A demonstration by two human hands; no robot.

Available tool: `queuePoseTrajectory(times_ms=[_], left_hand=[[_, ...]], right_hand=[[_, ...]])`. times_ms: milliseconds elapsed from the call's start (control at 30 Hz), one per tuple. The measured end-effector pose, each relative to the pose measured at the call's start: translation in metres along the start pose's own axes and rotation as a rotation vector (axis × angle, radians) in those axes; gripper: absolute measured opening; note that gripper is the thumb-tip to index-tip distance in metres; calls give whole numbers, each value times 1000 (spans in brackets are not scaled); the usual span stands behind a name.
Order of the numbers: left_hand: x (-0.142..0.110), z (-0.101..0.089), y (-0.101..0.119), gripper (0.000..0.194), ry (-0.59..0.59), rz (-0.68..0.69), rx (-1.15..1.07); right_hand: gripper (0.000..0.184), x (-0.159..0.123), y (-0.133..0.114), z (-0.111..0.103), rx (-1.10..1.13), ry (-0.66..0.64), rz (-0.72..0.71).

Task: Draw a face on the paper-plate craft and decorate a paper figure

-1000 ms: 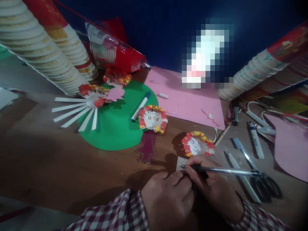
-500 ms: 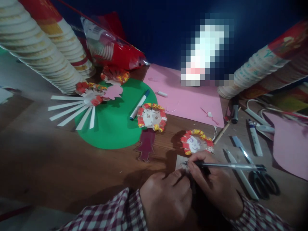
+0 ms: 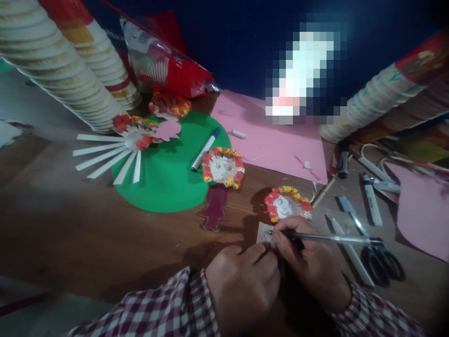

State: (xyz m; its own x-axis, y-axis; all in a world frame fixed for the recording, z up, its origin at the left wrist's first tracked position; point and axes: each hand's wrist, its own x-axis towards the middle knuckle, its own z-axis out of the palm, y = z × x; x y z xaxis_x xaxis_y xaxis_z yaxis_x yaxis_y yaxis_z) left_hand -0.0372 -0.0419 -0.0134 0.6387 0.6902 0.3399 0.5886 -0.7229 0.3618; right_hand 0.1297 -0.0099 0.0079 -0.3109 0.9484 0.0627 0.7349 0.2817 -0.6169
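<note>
A black ballpoint pen with a clear barrel [image 3: 336,238] is gripped in my right hand [image 3: 312,262]. Its tip rests on a small pale piece of paper [image 3: 263,231] that bears some thin dark lines. My left hand [image 3: 243,281], fingers curled, holds the near side of that paper and covers much of it. Just beyond the hands lies a round paper face [image 3: 286,208] with a red and yellow rim and a drawn smile. A similar paper face [image 3: 222,169] lies further left, with a maroon paper body cutout [image 3: 214,208] below it.
At right lie black-handled scissors [image 3: 382,264], a white craft knife [image 3: 351,252] and a correction pen [image 3: 372,201]. A green paper disc [image 3: 154,187] bears a blue-capped marker [image 3: 206,150]. Pink sheets [image 3: 273,150] lie behind. Stacked-cup columns [image 3: 66,70] stand left and right.
The view has shifted slightly. Both hands keep their places at the paper, and the pen's tip stays on it with only a slight change in the pen's tilt.
</note>
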Motion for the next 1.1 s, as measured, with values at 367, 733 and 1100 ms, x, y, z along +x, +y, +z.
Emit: queuePoseTrajectory(times_ms=[367, 733, 1100], left_hand=[[0, -1, -1, 14, -8, 25, 19], [2, -3, -2, 10, -9, 24, -2], [1, -4, -3, 15, -62, 41, 21]], right_hand=[[13, -1, 1, 0, 5, -11, 9], [14, 0, 0, 1, 14, -35, -18], [12, 1, -2, -1, 22, 18, -6]])
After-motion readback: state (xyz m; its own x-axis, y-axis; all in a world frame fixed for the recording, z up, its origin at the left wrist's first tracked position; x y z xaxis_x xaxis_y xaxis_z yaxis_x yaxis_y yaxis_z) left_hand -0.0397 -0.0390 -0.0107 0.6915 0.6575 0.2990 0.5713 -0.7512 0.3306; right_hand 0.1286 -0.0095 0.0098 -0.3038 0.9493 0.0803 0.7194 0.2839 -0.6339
